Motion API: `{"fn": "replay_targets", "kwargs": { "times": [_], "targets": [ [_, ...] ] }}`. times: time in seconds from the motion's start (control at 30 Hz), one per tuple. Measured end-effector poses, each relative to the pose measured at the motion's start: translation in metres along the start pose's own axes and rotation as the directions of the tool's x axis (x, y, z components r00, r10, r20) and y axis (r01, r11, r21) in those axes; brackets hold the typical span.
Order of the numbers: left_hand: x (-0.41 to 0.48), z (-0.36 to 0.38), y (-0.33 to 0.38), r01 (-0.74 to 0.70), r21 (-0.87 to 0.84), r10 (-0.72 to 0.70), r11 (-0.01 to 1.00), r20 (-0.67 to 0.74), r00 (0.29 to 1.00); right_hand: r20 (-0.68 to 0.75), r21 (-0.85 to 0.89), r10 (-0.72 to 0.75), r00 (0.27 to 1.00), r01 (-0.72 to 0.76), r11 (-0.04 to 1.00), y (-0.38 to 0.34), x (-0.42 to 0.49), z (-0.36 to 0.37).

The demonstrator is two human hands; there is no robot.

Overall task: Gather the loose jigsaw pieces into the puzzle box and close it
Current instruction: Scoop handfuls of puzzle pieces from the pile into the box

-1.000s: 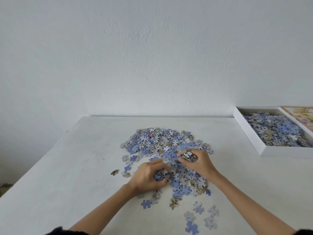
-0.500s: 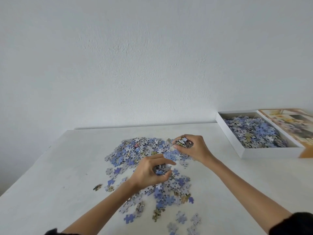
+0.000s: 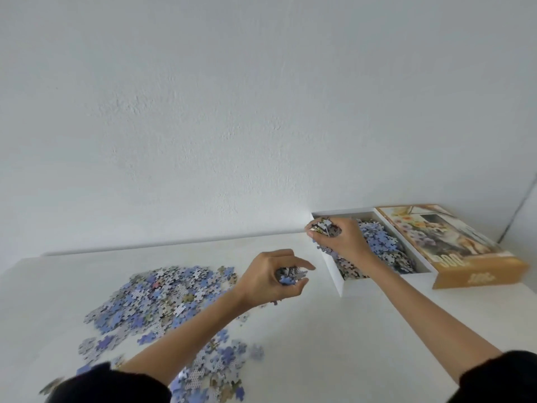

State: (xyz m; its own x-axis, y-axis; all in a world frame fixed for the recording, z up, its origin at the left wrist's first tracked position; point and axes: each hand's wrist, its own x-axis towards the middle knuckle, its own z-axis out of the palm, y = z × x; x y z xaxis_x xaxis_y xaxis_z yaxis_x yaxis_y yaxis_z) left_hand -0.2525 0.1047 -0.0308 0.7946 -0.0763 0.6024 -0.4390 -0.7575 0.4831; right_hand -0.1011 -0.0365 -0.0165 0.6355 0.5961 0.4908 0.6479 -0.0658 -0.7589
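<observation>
A white table (image 3: pixel 319 344) stands against a plain white wall (image 3: pixel 232 112). On the left part of the table lies the pile of loose pieces (image 3: pixel 162 298), mostly blue, grey and white, spread flat in a wide patch. More scattered pieces (image 3: pixel 220 359) trail from it toward the near edge, where they are partly hidden by the left arm and its black sleeve (image 3: pixel 110 385).

Just right of the pile, the left hand (image 3: pixel 267 280) is raised above the table with its fingers and thumb curled round a handful of pieces (image 3: pixel 289 276); blue and grey pieces show between the fingertips. It is between the pile and the box, clear of both.

Further right, the right hand (image 3: pixel 344 241) is over the left end of the puzzle box (image 3: pixel 334 271), its fingers clenched round a second handful (image 3: pixel 324 228) that sticks out above the thumb. The box is an open white tray lying on the table at the right, near the wall, and it already holds a layer of boxed pieces (image 3: pixel 380 242) in the same blue and grey colours. The right forearm crosses the near wall of the box.

Touching the right side of the box lies the lid (image 3: pixel 453 242), picture side up, with a flower picture on top and an orange edge facing the camera. At the bottom right corner is the other black sleeve (image 3: pixel 502 376).
</observation>
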Motion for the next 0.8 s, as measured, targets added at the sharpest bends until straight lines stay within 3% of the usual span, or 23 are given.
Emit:
{"fn": "replay_targets", "kwargs": {
  "times": [0.27, 0.43, 0.8],
  "targets": [
    [0.096, 0.081, -0.005, -0.068, -0.014, 0.069, 0.998, 0.088, 0.994, -0.047, -0.143, -0.013, 0.999, 0.006, 0.99, 0.066, 0.032, -0.087],
    [0.134, 0.13, -0.017, -0.081, -0.023, 0.084, 0.996, 0.175, 0.981, -0.054, -0.281, 0.129, 0.99, -0.139, 0.949, 0.125, 0.047, -0.101],
    [0.149, 0.172, -0.059, -0.24, 0.224, 0.105, 0.944, 0.485, 0.868, 0.167, -0.417, 0.193, 0.967, -0.108, 0.902, 0.192, 0.062, -0.087]
  ]
}}
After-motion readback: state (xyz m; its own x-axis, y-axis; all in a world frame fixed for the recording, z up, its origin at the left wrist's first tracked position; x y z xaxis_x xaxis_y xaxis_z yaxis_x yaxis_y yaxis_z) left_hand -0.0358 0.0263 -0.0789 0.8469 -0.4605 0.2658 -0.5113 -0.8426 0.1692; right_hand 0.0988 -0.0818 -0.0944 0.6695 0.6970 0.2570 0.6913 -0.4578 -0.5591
